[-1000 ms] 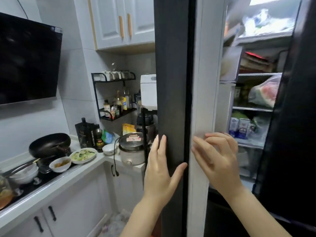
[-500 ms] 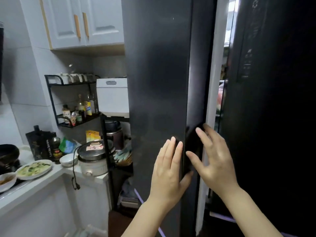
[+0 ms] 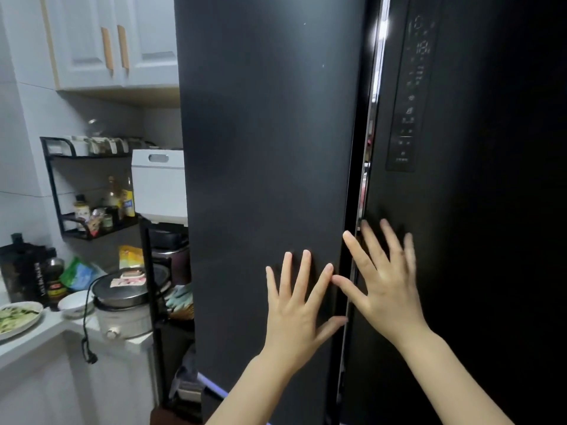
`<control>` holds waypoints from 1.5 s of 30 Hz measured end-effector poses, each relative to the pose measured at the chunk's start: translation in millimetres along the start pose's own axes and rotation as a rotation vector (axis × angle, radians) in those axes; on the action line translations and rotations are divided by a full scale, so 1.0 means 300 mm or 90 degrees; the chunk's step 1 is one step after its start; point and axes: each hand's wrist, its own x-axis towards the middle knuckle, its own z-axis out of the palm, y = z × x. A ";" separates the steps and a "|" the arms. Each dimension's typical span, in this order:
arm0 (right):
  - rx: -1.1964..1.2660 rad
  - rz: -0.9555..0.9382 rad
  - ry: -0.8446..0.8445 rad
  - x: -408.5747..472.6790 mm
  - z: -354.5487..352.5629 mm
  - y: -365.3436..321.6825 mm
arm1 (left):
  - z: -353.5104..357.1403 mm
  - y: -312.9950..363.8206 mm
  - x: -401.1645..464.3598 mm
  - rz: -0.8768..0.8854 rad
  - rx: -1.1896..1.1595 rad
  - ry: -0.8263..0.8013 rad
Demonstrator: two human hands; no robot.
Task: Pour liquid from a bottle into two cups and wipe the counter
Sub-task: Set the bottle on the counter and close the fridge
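Observation:
A tall dark fridge fills the view. Its left door (image 3: pixel 270 148) stands almost shut, with only a thin bright gap left along its right edge. My left hand (image 3: pixel 299 305) lies flat on that door with fingers spread. My right hand (image 3: pixel 383 280) is open too, its palm on the right door (image 3: pixel 491 240) close to the gap. Neither hand holds anything. No pouring bottle and no cups can be made out. The white counter (image 3: pixel 46 335) is at the lower left.
On the counter stand a plate of greens (image 3: pixel 17 319), a small white bowl (image 3: pixel 75 303), dark sauce bottles (image 3: pixel 55 283) and a small electric pot (image 3: pixel 125 311) with a dangling cord. A black wall rack (image 3: pixel 92 185) holds condiments. White wall cabinets (image 3: pixel 116 41) hang above.
The left fridge door has swung from wide open to nearly shut, hiding the shelves. Both hands followed it and now lie flat on the door fronts. The view turned right.

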 end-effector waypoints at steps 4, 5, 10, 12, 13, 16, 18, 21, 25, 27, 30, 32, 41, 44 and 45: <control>-0.068 0.018 -0.017 0.014 0.041 0.059 | 0.042 -0.024 0.049 0.019 0.075 -0.021; -0.088 0.024 -0.019 0.019 0.051 0.071 | 0.055 -0.024 0.061 0.018 0.085 -0.027; -0.188 0.008 -0.005 0.034 0.106 0.121 | 0.117 -0.008 0.092 -0.008 0.087 -0.043; -0.216 0.001 0.005 0.033 0.128 0.130 | 0.134 -0.002 0.100 -0.012 0.090 -0.043; -0.231 -0.001 0.010 0.031 0.138 0.133 | 0.139 0.002 0.106 -0.015 0.092 -0.045; -0.254 -0.006 0.024 0.027 0.162 0.136 | 0.152 0.009 0.120 -0.022 0.097 -0.046; -0.250 -0.006 0.030 0.027 0.169 0.137 | 0.152 0.010 0.120 -0.021 0.100 -0.046; -0.243 0.002 0.024 0.026 0.166 0.126 | 0.133 0.018 0.121 -0.026 0.099 -0.056; -0.210 0.024 0.005 0.023 0.153 0.100 | 0.081 0.020 0.109 -0.027 0.080 -0.092; -0.186 0.028 0.005 0.018 0.150 0.075 | 0.053 -0.003 0.073 -0.019 0.079 -0.122; -0.130 0.003 -0.007 -0.002 0.163 0.010 | 0.013 -0.062 -0.012 -0.056 0.067 -0.185; -0.071 -0.014 -0.025 -0.030 0.185 -0.053 | -0.017 -0.112 -0.080 -0.128 0.045 -0.237; 0.242 -0.115 -0.274 -0.254 0.303 -0.517 | -0.279 -0.313 -0.511 -0.373 0.114 -0.387; 0.354 -0.171 -0.407 -0.324 0.311 -0.698 | -0.393 -0.334 -0.695 -0.475 0.164 -0.444; 0.382 -0.199 -0.441 -0.346 0.308 -0.757 | -0.434 -0.334 -0.757 -0.515 0.177 -0.457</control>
